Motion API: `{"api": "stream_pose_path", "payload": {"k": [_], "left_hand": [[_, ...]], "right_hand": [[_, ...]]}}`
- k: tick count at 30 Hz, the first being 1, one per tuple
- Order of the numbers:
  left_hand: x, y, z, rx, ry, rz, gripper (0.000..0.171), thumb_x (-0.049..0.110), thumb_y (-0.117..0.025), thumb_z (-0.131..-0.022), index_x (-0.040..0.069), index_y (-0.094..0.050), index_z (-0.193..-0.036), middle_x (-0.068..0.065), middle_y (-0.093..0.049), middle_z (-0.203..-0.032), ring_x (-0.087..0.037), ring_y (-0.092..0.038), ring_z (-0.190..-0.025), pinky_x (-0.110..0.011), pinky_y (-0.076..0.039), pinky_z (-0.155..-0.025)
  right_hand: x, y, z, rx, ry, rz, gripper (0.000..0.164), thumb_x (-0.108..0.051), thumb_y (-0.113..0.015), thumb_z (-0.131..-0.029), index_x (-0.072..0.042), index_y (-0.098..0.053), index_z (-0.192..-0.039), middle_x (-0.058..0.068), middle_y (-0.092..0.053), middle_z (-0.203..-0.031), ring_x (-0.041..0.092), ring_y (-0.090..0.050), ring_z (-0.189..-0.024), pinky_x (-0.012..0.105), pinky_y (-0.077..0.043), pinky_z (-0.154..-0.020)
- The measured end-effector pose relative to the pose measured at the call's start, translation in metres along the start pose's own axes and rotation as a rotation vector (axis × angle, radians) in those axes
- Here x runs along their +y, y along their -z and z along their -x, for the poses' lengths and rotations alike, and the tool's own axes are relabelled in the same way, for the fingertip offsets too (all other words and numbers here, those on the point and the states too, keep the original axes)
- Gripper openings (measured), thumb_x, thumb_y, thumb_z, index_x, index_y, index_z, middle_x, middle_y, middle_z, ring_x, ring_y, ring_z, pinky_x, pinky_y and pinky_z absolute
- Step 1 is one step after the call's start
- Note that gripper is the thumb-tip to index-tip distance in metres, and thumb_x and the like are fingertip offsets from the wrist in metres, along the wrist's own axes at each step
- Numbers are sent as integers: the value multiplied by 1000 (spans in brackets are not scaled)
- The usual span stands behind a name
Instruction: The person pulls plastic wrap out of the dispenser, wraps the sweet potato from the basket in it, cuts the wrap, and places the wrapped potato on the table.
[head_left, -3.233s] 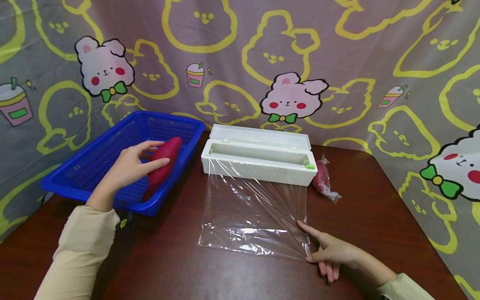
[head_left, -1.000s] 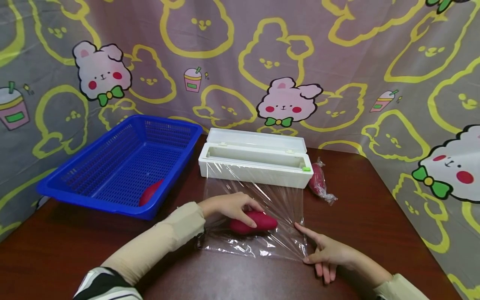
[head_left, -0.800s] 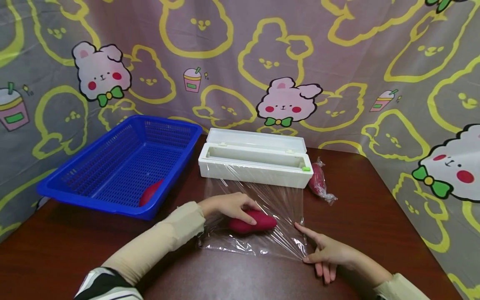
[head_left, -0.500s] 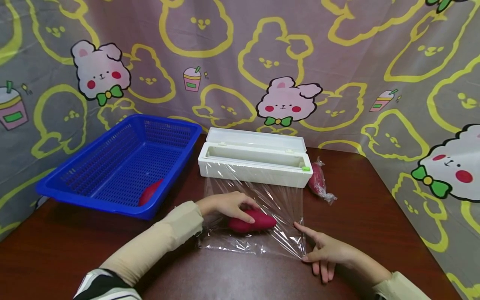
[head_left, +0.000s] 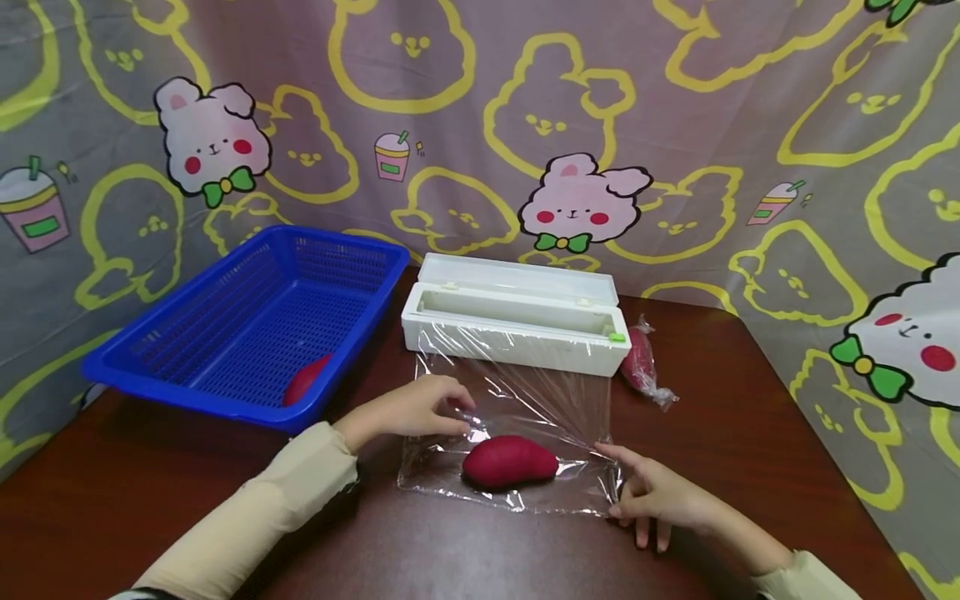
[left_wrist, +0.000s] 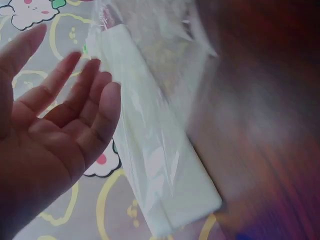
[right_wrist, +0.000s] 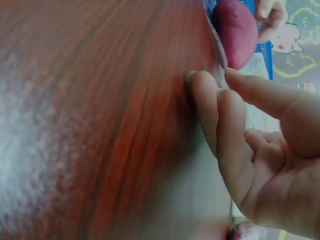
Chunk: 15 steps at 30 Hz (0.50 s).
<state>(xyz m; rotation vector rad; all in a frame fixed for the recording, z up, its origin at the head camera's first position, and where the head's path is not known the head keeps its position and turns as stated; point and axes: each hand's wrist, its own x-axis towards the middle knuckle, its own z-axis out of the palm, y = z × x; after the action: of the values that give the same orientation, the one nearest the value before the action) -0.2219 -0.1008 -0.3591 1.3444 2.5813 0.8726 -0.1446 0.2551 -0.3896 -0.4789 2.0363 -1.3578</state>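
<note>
A sweet potato [head_left: 510,462] with dark red skin lies on a sheet of clear cling film [head_left: 450,475] pulled out over the table. The film comes from a white cling film dispenser [head_left: 517,347] with its lid raised. My left hand [head_left: 420,407] hovers behind and left of the sweet potato, holding nothing; the left wrist view shows its fingers [left_wrist: 80,95] loosely bent. At the film's front right corner my right hand [head_left: 656,496] pinches the edge, index finger stretched along the side. In the right wrist view the sweet potato [right_wrist: 237,35] sits beyond the fingertips.
At the left stands a blue plastic basket [head_left: 187,400] with another sweet potato [head_left: 306,380] inside. A film-wrapped sweet potato [head_left: 641,362] lies right of the dispenser. A patterned curtain [head_left: 465,100] hangs behind the brown wooden table [head_left: 720,400].
My left hand took the sweet potato from the basket, set it on the film, then let go and drew back to the left. The right hand has stayed at the film's corner.
</note>
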Motion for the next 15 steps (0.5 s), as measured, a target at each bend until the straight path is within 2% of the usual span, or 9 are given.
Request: {"api": "stream_pose_path", "payload": {"k": [3,5,10,15], "left_hand": [[0,2,13,-25,17,5,14,19,-71,-73,9,-63,-76,7,-57,-71,-7,-51,-66,-22,-43,-62],[1,4,21,-64,43,20,16,19,-75,-69,11,-61,-70,11,-53,-64,-3,-47,-59,-20,-42,-55],[0,6,35,-160,113,64,24,18,-81,-61,11,-59,-67,9,-51,-61,-2,-45,-57,-19,-41,-52],[-2,4,43,-212,138,90,26,17,-83,-57,12,-59,-68,7,-52,-62,-6,-48,-60,-20,-41,-54]], "right_hand": [[-1,1,0,0,30,7,75,-1,-57,-83,-1,-8,-140,16,-57,-70,20,-58,-48,29,-44,-34],[-1,1,1,-1,53,9,76,0,-57,-82,0,-7,-140,16,-57,-69,19,-58,-47,31,-44,-33],[-3,4,1,11,85,8,80,-3,-61,-82,-1,-5,-140,16,-57,-66,20,-57,-47,36,-44,-33],[-5,7,2,28,111,0,79,-3,-60,-83,-2,-4,-138,16,-58,-66,20,-57,-47,34,-44,-34]]}}
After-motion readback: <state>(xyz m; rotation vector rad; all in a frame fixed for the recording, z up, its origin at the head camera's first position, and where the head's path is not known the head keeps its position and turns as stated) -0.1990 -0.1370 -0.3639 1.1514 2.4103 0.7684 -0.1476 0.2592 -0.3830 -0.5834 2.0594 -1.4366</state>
